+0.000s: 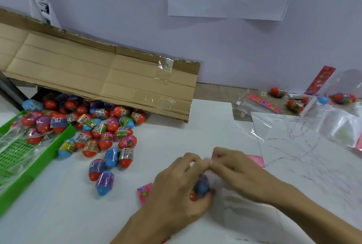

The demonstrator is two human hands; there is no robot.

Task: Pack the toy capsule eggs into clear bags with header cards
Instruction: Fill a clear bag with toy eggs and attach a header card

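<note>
Pinching the bag mouth together, your left hand (176,183) and right hand (233,167) curled their fingers on the clear bag (225,190), which sat right of the green tray (39,157). You risked a slip: the smooth film could spill the capsule egg (202,185) inside. Its long axis seemed to run toward you, red end nearest; blur hid more. The pink header card (145,192) lay beneath.
</note>
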